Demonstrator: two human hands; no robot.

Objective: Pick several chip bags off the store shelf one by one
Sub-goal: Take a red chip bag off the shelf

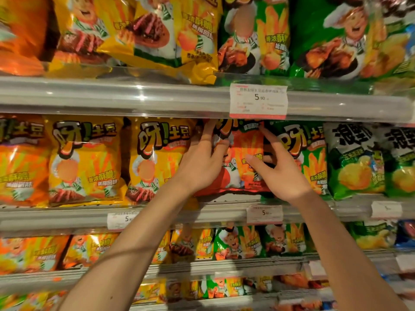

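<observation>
A red chip bag (243,140) stands on the middle shelf (67,215) between yellow bags (155,162) and green bags (314,158). My left hand (202,161) holds its left edge, with the fingers stretched up along the side and the thumb on the front. At the bag's right side, my right hand (279,168) grips it with the thumb across the front, the index finger up by the top corner and the other fingers curled at the edge. The bag's bottom edge sits a little above the shelf floor.
The shelf above (134,95) carries yellow and green bags and a price tag (258,101) that hangs just over the red bag. Pale green bags (357,160) fill the right end of the middle shelf. Lower shelves (224,267) hold smaller bags.
</observation>
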